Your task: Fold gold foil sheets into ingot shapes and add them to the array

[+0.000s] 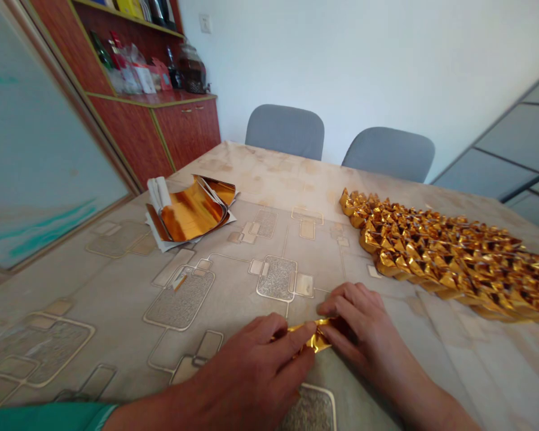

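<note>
One gold foil (317,342) between left hand (251,371), right hand (359,326)

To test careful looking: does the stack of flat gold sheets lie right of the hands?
No, the stack of flat gold sheets lies far left of the left hand, while folded gold pieces fill the right.

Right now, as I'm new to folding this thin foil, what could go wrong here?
The gold foil piece, pinched between the left hand and right hand, could crease crookedly or tear under the fingers. The right forearm lies close to the pile of folded gold pieces; a sweep outward could scatter them.
</note>
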Tool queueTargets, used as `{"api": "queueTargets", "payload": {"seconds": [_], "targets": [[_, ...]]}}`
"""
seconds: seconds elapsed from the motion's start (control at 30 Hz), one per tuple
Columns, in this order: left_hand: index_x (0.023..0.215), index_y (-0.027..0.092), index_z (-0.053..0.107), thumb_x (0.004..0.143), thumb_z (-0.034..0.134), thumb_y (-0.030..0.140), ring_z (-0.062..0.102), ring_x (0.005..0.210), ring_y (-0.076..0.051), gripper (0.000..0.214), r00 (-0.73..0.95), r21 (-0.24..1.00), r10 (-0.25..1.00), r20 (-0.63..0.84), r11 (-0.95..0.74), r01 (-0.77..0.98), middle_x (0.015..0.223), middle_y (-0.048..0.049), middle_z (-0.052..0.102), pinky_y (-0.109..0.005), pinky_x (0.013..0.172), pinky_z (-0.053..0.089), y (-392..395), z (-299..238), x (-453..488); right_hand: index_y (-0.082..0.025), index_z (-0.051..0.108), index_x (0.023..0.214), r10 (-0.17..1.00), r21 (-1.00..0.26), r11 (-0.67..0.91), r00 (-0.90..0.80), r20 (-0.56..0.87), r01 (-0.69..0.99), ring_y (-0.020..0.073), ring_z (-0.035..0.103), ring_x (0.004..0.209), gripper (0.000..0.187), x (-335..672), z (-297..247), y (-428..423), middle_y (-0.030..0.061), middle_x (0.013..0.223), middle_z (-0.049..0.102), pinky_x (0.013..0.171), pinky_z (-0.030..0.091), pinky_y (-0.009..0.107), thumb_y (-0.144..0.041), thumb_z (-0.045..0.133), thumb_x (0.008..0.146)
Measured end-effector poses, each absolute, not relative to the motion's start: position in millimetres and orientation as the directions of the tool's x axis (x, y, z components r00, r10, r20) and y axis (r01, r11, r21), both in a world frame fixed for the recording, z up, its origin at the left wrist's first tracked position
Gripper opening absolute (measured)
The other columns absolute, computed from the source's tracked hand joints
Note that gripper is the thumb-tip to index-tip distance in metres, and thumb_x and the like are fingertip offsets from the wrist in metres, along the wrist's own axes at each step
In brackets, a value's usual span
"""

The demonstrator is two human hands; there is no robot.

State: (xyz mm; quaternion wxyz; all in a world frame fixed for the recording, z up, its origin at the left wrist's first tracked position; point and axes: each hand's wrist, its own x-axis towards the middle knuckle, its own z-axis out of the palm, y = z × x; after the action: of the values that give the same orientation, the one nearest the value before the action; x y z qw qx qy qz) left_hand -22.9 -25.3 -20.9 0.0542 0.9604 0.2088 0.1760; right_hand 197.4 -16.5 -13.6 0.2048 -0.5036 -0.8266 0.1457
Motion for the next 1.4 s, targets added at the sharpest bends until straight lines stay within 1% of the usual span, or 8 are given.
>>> {"api": "queueTargets", "payload": {"seconds": [0.2, 0.57, 0.87, 1.07, 1.2, 1.27, 1.33, 1.4], "targets": [[0.121, 0.016, 0.054, 0.094, 0.046, 0.017, 0.056, 0.101, -0.022, 0.029, 0.839, 0.223, 0.466, 0.282, -0.882, 0.415, 0.126, -0.0103, 0.061, -0.037, 0.084, 0.049, -26.3, -25.2, -25.2, -0.021, 0.054, 0.084, 0.883, -0.375, 0.467, -0.445, 0.148, 0.801, 0.0224, 0.051, 0.079, 0.008, 196.4, -20.6, -18.4, 0.0026, 0.084, 0.057, 0.071, 0.037, 0.037, -0.018, 0.06, 0.089], [0.128, 0.018, 0.051, 0.094, 0.046, 0.017, 0.051, 0.115, -0.023, 0.034, 0.872, 0.24, 0.433, 0.227, -0.893, 0.381, 0.134, -0.0082, 0.056, -0.039, 0.098, 0.042, -23.8, -21.7, -34.4, -0.02, 0.052, 0.085, 0.874, -0.17, 0.478, -0.449, 0.187, 0.862, 0.0248, 0.051, 0.078, 0.006, 188.8, -26.1, -22.0, 0.0049, 0.084, 0.056, 0.068, 0.039, 0.037, -0.023, 0.057, 0.089], [0.139, 0.017, 0.043, 0.088, 0.059, 0.04, 0.044, 0.126, -0.024, 0.058, 0.839, 0.287, 0.518, 0.168, -0.84, 0.461, 0.14, -0.0043, 0.052, -0.035, 0.108, 0.035, -38.7, -15.1, -44.8, -0.02, 0.052, 0.085, 0.864, -0.124, 0.49, -0.463, 0.197, 0.863, 0.0248, 0.052, 0.08, 0.014, 187.0, -26.5, -23.6, 0.0057, 0.085, 0.056, 0.068, 0.04, 0.037, -0.031, 0.06, 0.088], [0.13, 0.013, 0.053, 0.085, 0.063, 0.041, 0.048, 0.12, -0.028, 0.055, 0.82, 0.25, 0.55, 0.159, -0.826, 0.505, 0.133, -0.0106, 0.057, -0.041, 0.103, 0.038, -43.9, -13.7, -37.6, -0.019, 0.051, 0.089, 0.861, -0.165, 0.494, -0.453, 0.232, 0.854, 0.0245, 0.051, 0.083, 0.018, 186.1, -24.4, -24.8, 0.0057, 0.089, 0.056, 0.073, 0.041, 0.038, -0.034, 0.061, 0.088], [0.125, 0.019, 0.057, 0.087, 0.06, 0.039, 0.051, 0.115, -0.025, 0.043, 0.813, 0.327, 0.557, 0.169, -0.81, 0.487, 0.13, -0.0066, 0.06, -0.038, 0.101, 0.039, -37.0, -5.1, -36.1, -0.021, 0.051, 0.09, 0.864, -0.293, 0.5, -0.447, 0.23, 0.815, 0.0217, 0.052, 0.085, 0.013, 188.3, -20.6, -26.1, 0.004, 0.09, 0.057, 0.076, 0.042, 0.036, -0.033, 0.049, 0.096], [0.106, 0.022, 0.066, 0.092, 0.054, 0.032, 0.055, 0.104, -0.02, 0.021, 0.802, 0.395, 0.571, 0.177, -0.787, 0.473, 0.114, -0.0036, 0.066, -0.034, 0.095, 0.041, -27.9, -1.2, -31.4, -0.022, 0.051, 0.09, 0.871, -0.333, 0.49, -0.435, 0.231, 0.805, 0.02, 0.052, 0.085, 0.012, 189.7, -19.6, -26.1, 0.0028, 0.09, 0.057, 0.077, 0.041, 0.035, -0.024, 0.043, 0.098], [0.083, 0.02, 0.067, 0.092, 0.054, 0.027, 0.057, 0.094, -0.017, 0.017, 0.763, 0.454, 0.625, 0.166, -0.735, 0.504, 0.095, -0.0015, 0.067, -0.031, 0.089, 0.042, -16.9, 0.1, -23.4, -0.022, 0.052, 0.09, 0.876, -0.347, 0.481, -0.423, 0.233, 0.805, 0.0192, 0.052, 0.086, 0.01, 190.6, -19.3, -25.4, 0.0021, 0.09, 0.058, 0.077, 0.041, 0.034, -0.019, 0.044, 0.096], [0.078, 0.019, 0.064, 0.085, 0.062, 0.025, 0.055, 0.091, -0.018, 0.01, 0.659, 0.481, 0.734, 0.164, -0.643, 0.596, 0.088, -0.0017, 0.063, -0.03, 0.08, 0.043, -7.3, -1.6, -14.5, -0.021, 0.052, 0.09, 0.88, -0.359, 0.473, -0.416, 0.228, 0.805, 0.019, 0.053, 0.086, 0.007, 191.0, -19.2, -23.8, 0.0017, 0.09, 0.058, 0.076, 0.04, 0.033, -0.017, 0.049, 0.093]]}}
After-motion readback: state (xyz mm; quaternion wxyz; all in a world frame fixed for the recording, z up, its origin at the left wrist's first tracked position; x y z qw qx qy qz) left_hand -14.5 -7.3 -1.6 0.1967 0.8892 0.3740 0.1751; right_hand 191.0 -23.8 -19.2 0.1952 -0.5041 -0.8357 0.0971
